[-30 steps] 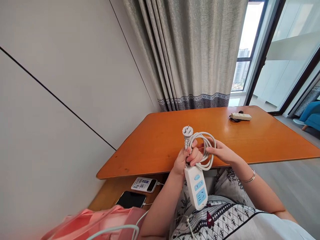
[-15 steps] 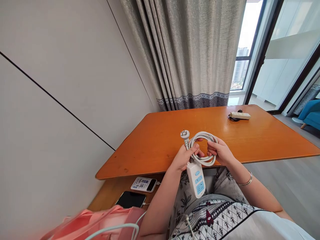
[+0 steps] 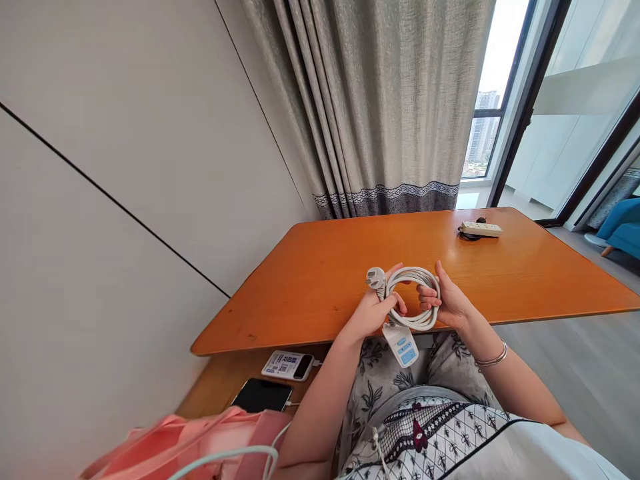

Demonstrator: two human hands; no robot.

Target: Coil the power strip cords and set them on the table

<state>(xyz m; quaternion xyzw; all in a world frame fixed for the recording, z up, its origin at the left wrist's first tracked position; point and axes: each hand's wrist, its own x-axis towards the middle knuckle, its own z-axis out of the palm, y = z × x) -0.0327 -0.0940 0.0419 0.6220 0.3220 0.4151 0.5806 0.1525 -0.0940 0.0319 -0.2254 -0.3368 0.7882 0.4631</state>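
A white power cord (image 3: 414, 274) is wound into a round coil above the table's near edge. My left hand (image 3: 373, 312) grips the coil's left side, close to the white plug (image 3: 376, 278), which points up and left. On the right side, my right hand (image 3: 447, 301) has its fingers curled through the loop around the cord, the thumb raised off it. Below the coil hangs a white power strip (image 3: 401, 345) with blue sockets, tilted over my lap.
A second power strip (image 3: 480, 229) with a black cord lies at the far right of the brown table (image 3: 310, 280). Below the table's left side are a power bank (image 3: 283, 366), a dark phone (image 3: 263, 395) and a pink bag (image 3: 215, 440).
The power strip has swung up and away from my body, and the plug has turned. My right thumb has lifted off the coil, which sits slightly further right.
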